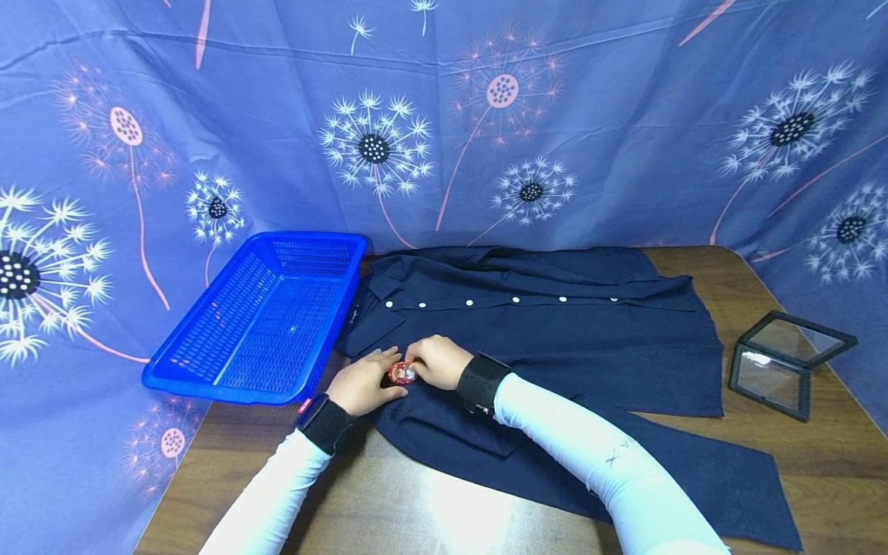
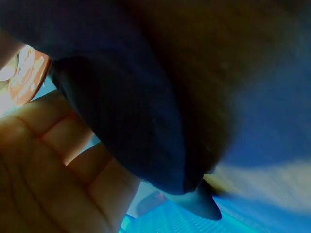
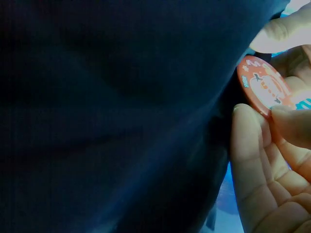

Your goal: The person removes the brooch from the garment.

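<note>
A dark navy button-up shirt [image 1: 555,339] lies spread on the table, its row of white buttons toward the back. At its collar end, my right hand [image 1: 438,362] pinches a round red badge [image 1: 401,373] with printed figures between thumb and fingers. In the right wrist view, the badge [image 3: 265,86] sits against the edge of the cloth. Beside it my left hand [image 1: 362,383] holds the shirt's edge, its thumb close to the badge. Dark cloth [image 2: 126,111] covers the left fingertips in the left wrist view. The badge's back is hidden.
A blue mesh basket [image 1: 333,324] stands left of the shirt. On the right lies an opened black-framed clear case [image 1: 808,366]. A wooden table [image 1: 361,493] carries everything, and a blue dandelion-print cloth [image 1: 444,177] hangs behind and at the sides.
</note>
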The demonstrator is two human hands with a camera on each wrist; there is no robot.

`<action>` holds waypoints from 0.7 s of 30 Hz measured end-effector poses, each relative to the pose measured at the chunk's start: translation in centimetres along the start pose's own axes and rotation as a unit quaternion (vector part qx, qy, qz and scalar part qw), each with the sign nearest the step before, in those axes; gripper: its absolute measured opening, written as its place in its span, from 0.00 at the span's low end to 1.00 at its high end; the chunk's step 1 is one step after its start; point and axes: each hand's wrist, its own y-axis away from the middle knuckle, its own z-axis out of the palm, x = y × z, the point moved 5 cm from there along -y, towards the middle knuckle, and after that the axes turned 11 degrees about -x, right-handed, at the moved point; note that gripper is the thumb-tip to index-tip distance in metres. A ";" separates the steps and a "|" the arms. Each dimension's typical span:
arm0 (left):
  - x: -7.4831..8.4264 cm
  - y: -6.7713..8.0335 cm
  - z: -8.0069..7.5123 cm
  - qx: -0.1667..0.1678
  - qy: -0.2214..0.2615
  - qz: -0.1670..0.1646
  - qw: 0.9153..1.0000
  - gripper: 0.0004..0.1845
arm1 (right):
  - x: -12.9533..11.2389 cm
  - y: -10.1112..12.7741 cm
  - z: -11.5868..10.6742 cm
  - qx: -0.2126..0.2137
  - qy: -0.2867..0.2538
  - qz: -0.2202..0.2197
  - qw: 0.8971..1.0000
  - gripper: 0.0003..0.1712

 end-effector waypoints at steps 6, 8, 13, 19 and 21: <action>-0.2 0.0 0.2 -0.018 -0.001 -0.003 1.000 0.39 | 0.4 -0.3 0.3 -0.016 -0.021 0.004 1.000 0.04; -0.2 0.0 0.2 -0.023 -0.001 -0.005 1.000 0.39 | 0.6 -0.3 0.4 -0.019 -0.030 0.007 0.999 0.04; -0.2 0.0 0.2 -0.031 0.000 -0.005 1.000 0.40 | 0.9 -0.4 0.5 -0.027 -0.046 0.018 0.998 0.04; -0.2 0.0 0.1 -0.030 0.003 0.002 1.000 0.40 | 1.2 -0.5 0.5 -0.034 -0.083 0.037 0.995 0.04; -0.2 0.0 0.1 -0.029 0.004 0.005 1.000 0.39 | 1.3 -0.5 0.5 -0.039 -0.104 0.045 0.993 0.04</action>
